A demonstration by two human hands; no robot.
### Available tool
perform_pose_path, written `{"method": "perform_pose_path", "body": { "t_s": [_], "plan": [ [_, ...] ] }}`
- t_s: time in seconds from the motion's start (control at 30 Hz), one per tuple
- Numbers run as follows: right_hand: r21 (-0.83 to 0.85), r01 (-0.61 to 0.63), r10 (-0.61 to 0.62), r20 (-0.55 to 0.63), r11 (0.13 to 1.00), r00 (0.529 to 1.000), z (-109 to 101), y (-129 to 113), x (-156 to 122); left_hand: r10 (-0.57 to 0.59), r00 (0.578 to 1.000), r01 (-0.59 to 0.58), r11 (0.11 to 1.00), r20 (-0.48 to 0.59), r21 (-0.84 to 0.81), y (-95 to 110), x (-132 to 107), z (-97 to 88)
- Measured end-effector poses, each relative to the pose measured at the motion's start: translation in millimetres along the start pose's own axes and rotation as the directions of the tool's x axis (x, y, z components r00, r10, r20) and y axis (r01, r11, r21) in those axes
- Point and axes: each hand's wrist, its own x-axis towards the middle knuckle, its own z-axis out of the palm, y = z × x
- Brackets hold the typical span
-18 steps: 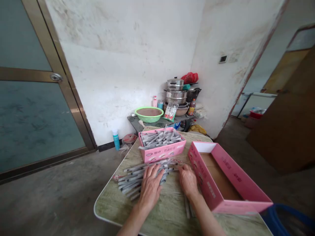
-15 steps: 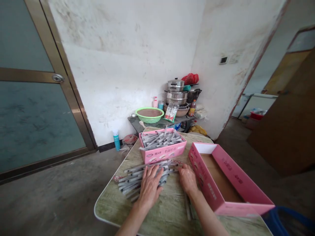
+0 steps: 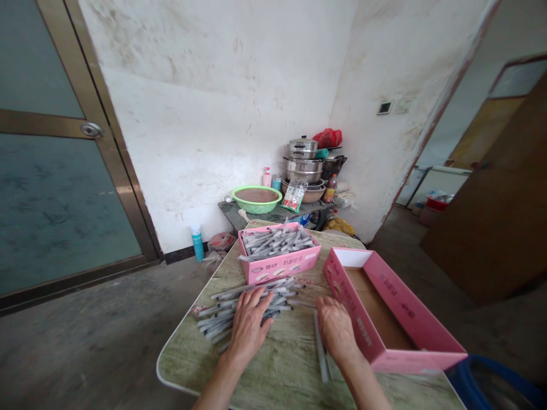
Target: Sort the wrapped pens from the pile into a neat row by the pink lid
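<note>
A loose pile of slim, greyish-white pens (image 3: pixel 216 324) with dark ends lies on the table. My left hand (image 3: pixel 251 324) rests palm down over the pile, fingers stretched out and thumb apart. To its right, my right hand (image 3: pixel 335 324) is closed with curled fingers at the end of a pen (image 3: pixel 304 304) that reaches out from the pile; the fingertips are partly hidden. A few more pens (image 3: pixel 321 356) lie lengthwise beside and partly under my right wrist. Behind the pile stands a pink box (image 3: pixel 282 269) heaped with similar pens.
A second, long pink box (image 3: pixel 410 302) stands open at the right, its brown bottom showing. The wood-patterned table (image 3: pixel 188 353) has a pale rim. Beyond it, a low stand holds a green basin (image 3: pixel 257 208) and stacked pots (image 3: pixel 303 165). A blue tub (image 3: pixel 487 381) sits lower right.
My right hand has drawn back toward me and curled tighter, with a pen now stretching between it and the pile. My left hand stays on the pile. The view has shifted slightly.
</note>
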Motion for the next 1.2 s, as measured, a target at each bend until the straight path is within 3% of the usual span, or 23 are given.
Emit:
{"method": "perform_pose_path", "body": {
  "t_s": [0.1, 0.2, 0.27, 0.37, 0.47, 0.6, 0.7, 0.77, 0.83, 0.9, 0.97, 1.07, 1.2],
  "plan": [
    [0.104, -0.161, 0.158, 0.038, 0.981, 0.987, -2, 1, -25, 0.007, 1.000, -0.007, 1.000, -0.010, 0.008, 2, 1, -1.1],
    [0.416, -0.203, 0.217, 0.014, 0.887, 0.976, 8, 2, -44, 0.017, 1.000, -0.016, 1.000, -0.017, 0.017, 5, 3, -2.2],
    [0.670, -0.177, 0.219, 0.022, 0.720, 0.975, 18, 1, -51, 0.023, 1.000, -0.022, 1.000, -0.019, 0.018, 7, 5, -2.3],
    [0.911, -0.188, 0.195, 0.123, 0.366, 0.973, 29, -4, -57, 0.030, 0.999, -0.030, 0.999, -0.019, 0.009, 9, 7, -1.6],
    [0.966, -0.244, 0.166, 0.227, 0.086, 0.960, 30, -9, -62, 0.033, 0.999, -0.034, 0.998, -0.033, -0.044, 13, 8, -2.1],
    [0.950, -0.277, 0.115, 0.294, -0.143, 0.949, 24, -15, -68, -0.046, 0.992, 0.012, 0.961, -0.118, -0.275, 28, 9, -5.1],
    [0.923, -0.299, 0.056, 0.321, -0.242, 0.946, 20, -21, -70, -0.156, 0.985, 0.083, 0.795, -0.070, -0.600, 46, 13, -4.6],
    [0.909, -0.312, 0.022, 0.331, -0.275, 0.943, 18, -25, -72, -0.195, 0.978, 0.174, 0.568, 0.074, -0.804, 58, 15, -2.0],
    [0.897, -0.321, 0.002, 0.338, -0.303, 0.941, 18, -29, -74, -0.198, 0.952, 0.289, 0.336, 0.233, -0.897, 66, 16, 0.8],
    [0.874, -0.342, 0.003, 0.365, -0.347, 0.931, 17, -30, -77, -0.218, 0.925, 0.352, 0.187, 0.310, -0.917, 70, 16, 2.1],
    [0.836, -0.385, 0.018, 0.425, -0.391, 0.905, 18, -29, -81, -0.283, 0.910, 0.347, 0.116, 0.304, -0.931, 71, 15, 1.6],
    [0.791, -0.449, 0.026, 0.504, -0.416, 0.864, 20, -28, -87, -0.356, 0.896, 0.311, 0.077, 0.265, -0.947, 70, 13, -0.2],
    [0.786, -0.436, 0.021, 0.494, -0.438, 0.869, 22, -29, -94, -0.360, 0.895, 0.305, 0.066, 0.263, -0.950, 69, 7, -1.2]
  ]
}}
